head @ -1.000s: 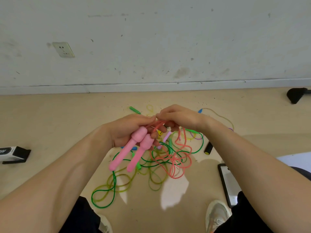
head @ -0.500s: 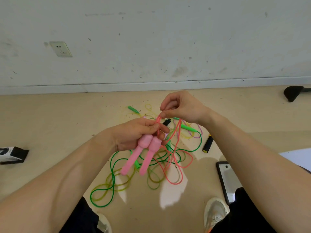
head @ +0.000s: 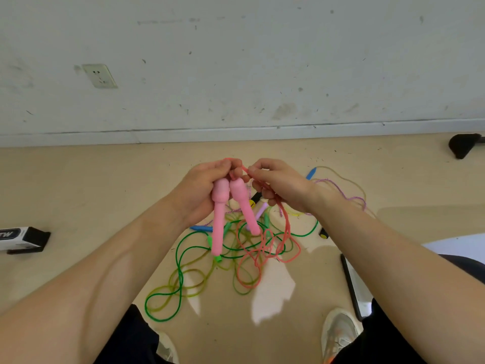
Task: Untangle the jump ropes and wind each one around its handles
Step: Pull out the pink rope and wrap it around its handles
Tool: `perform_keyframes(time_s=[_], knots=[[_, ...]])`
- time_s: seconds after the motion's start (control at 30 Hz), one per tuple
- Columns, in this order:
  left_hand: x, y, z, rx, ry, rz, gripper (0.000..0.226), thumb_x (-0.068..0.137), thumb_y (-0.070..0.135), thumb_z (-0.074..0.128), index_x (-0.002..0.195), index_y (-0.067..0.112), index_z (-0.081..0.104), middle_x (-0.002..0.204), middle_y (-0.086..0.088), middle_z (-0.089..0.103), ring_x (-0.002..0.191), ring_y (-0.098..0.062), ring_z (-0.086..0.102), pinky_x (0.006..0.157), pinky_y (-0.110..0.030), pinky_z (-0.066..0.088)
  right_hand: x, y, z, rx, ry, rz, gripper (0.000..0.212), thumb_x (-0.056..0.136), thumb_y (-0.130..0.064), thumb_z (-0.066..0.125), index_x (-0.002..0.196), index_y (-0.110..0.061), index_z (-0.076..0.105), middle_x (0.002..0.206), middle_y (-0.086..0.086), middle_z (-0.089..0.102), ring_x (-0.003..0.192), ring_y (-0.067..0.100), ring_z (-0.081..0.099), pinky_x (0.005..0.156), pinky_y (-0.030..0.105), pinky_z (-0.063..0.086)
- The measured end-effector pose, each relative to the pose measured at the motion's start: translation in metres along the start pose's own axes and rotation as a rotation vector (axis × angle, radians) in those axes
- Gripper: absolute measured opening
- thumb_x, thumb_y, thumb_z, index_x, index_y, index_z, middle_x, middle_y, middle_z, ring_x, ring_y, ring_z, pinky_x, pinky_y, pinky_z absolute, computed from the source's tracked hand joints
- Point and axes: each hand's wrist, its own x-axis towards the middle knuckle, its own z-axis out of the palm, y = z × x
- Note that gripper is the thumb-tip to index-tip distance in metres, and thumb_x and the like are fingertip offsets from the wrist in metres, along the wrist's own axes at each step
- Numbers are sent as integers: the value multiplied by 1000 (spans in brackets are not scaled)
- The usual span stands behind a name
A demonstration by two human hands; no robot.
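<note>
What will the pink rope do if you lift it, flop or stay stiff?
Probably flop: the pink rope hangs from the right hand in loose loops. It likely snags too, since its loops cross the green rope.

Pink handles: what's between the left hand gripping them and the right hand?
Head view: only a short stretch of red cord, running from the left hand above the pink handles to the right hand, which pinches it.
</note>
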Motion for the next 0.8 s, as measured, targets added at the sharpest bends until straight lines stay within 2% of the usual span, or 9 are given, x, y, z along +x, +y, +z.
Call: perform_keyframes(time_s=[0.1,0.17,0.27,0.33,0.43,0.53,0.63,0.73,0.8], knots=[[5,-2,-4,-9,118,57,26,106,10,38,98,4,62,72,0,67,90,-23,57,71,-26,51,1,4,8,-23,32,-4,26,104,-30,50,89,-10,55,55,-4,44,44,14,35,48,28,35],[8,-3,-6,-7,179,75,25,106,11,39,99,3,63,74,0,71,83,-17,61,76,-27,50,0,6,15,-55,42,-31,24,105,-25,47,89,-9,57,56,-1,44,46,16,35,49,30,34],[12,-3,-11,-23,229,89,24,106,14,41,103,4,63,87,-3,75,91,-17,66,86,-33,49,-4,4,25,-198,79,-82,20,104,-23,45,99,-13,63,59,-2,53,45,13,41,50,29,37],[14,-3,-13,-25,251,94,24,107,17,41,105,6,62,95,-3,76,95,-19,66,86,-35,50,-8,1,30,-256,117,-122,22,103,-25,46,106,-19,67,61,-6,57,44,6,43,54,29,41],[14,-6,-14,17,271,130,23,107,18,41,108,8,62,102,-2,76,93,-19,68,83,-34,53,-15,-9,36,-278,138,-184,28,104,-27,44,99,-22,71,61,-9,56,43,1,45,57,27,42],[13,-11,-12,120,299,187,22,107,13,42,113,10,62,107,0,74,94,-10,70,83,-25,55,-22,-17,46,-154,92,-136,30,104,-24,43,107,-14,71,68,-2,57,44,8,49,49,25,45],[11,-12,-8,185,330,228,22,106,8,43,117,9,62,113,-2,72,101,-4,70,81,-15,52,-28,-21,55,97,26,-28,28,103,-19,43,109,-18,70,74,1,62,50,15,57,59,30,49],[9,-14,-5,243,371,263,22,105,8,46,116,13,64,117,-1,72,109,-3,67,88,-18,53,-37,-22,63,327,50,-14,29,103,-12,42,99,-21,69,80,3,67,55,16,61,62,34,56],[8,-13,-2,240,404,275,22,104,8,48,119,13,64,120,-1,70,108,-3,67,78,-17,56,-41,-20,71,471,73,-31,29,103,-8,42,100,-18,69,83,5,68,56,15,60,58,29,57]])
